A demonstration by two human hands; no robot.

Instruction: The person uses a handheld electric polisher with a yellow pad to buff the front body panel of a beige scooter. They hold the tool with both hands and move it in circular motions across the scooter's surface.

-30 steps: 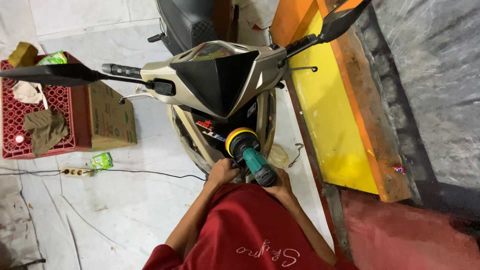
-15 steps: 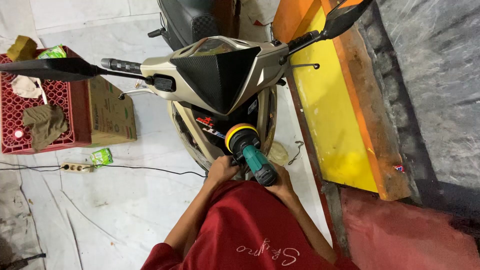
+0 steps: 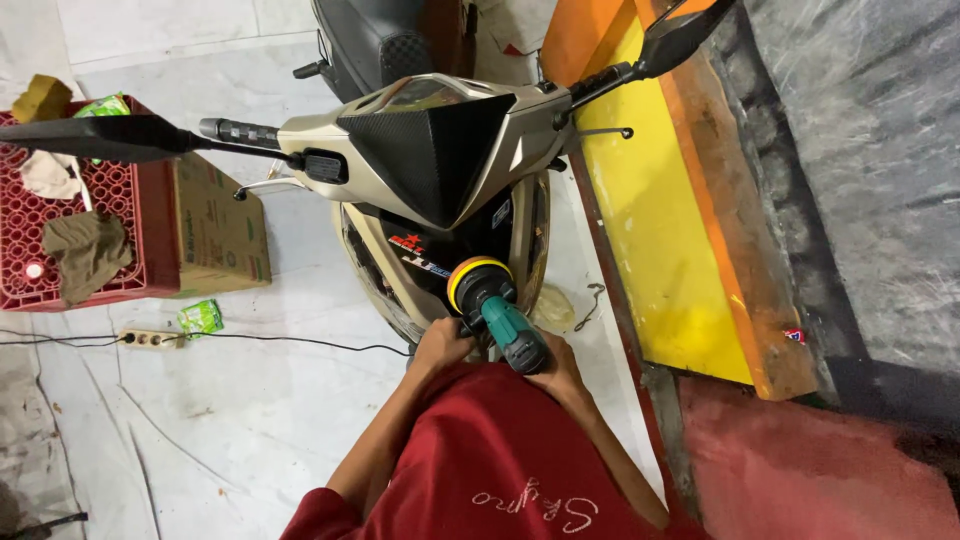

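A beige and black scooter (image 3: 420, 160) stands nose toward me on the pale floor. A teal power polisher (image 3: 508, 330) with a yellow pad (image 3: 476, 276) presses against the scooter's lower front panel, just below a red-lettered sticker. My left hand (image 3: 440, 345) grips the polisher near its head on the left side. My right hand (image 3: 560, 375) holds the rear of the tool's body. My red shirt (image 3: 500, 470) hides my forearms' lower parts and the tool's rear end.
A red plastic crate (image 3: 150, 250) with rags and a cardboard box (image 3: 220, 230) sit at the left. A power strip (image 3: 150, 340) and black cable (image 3: 300, 342) lie on the floor. A yellow and orange board (image 3: 670, 250) and a grey wall (image 3: 860, 180) stand at the right.
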